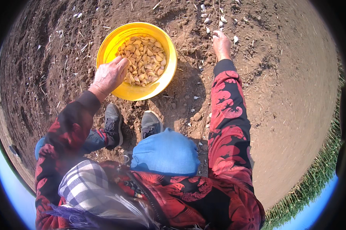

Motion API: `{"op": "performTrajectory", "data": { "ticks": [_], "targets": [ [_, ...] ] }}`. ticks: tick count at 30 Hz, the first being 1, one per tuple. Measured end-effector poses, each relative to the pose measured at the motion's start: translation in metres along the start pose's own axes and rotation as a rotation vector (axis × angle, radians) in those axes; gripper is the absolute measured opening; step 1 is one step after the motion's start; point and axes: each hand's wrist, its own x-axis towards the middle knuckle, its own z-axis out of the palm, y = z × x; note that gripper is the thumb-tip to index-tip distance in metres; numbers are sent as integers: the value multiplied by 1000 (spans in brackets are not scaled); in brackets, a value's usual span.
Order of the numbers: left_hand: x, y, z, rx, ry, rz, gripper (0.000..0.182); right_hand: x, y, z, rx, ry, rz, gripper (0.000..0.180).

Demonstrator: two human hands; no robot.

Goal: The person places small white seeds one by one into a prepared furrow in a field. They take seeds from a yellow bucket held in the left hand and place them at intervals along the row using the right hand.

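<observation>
A round yellow plastic bucket (106, 49), partly filled with garlic cloves (145, 60), stands on the soil in front of my shoes. My left hand (111, 75) is over the bucket's near left side with its fingers curled together beside the cloves; whether it holds any is hidden. Farther right, my right hand (221, 45) is down at the soil by a thin taut string (219, 14), fingers bent; what is between them cannot be made out. Pale cloves (223, 19) lie on the ground along the string, and a single clove (235, 39) lies just right of that hand.
Brown, crumbly soil (276, 95) with straw bits and small clods spreads all around. My dark shoes (113, 123) are just below the bucket. A stone (197, 116) lies between the bucket and my right sleeve. Green grass (314, 178) edges the soil at the lower right.
</observation>
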Motion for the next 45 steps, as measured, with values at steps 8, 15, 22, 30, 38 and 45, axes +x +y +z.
{"op": "performTrajectory", "data": {
  "ticks": [8,15,22,30,38,45],
  "targets": [
    [1,1,-3,-22,-32,-18,7,48,-3,27,-363,-253,-27,15],
    [-1,0,-2,-27,-23,-37,7,38,-48,19,673,-622,56,15],
    [-3,-4,2,-7,-17,-33,11,-2,-16,-12,311,-320,213,17],
    [-4,-6,4,3,-19,-51,12,-41,-3,6,54,-425,286,10],
    [-3,-5,5,15,-7,-46,13,-44,-15,29,-440,-300,21,22],
    [0,-4,1,6,-30,-51,16,-8,8,-8,-104,-181,88,9]
  ]
}}
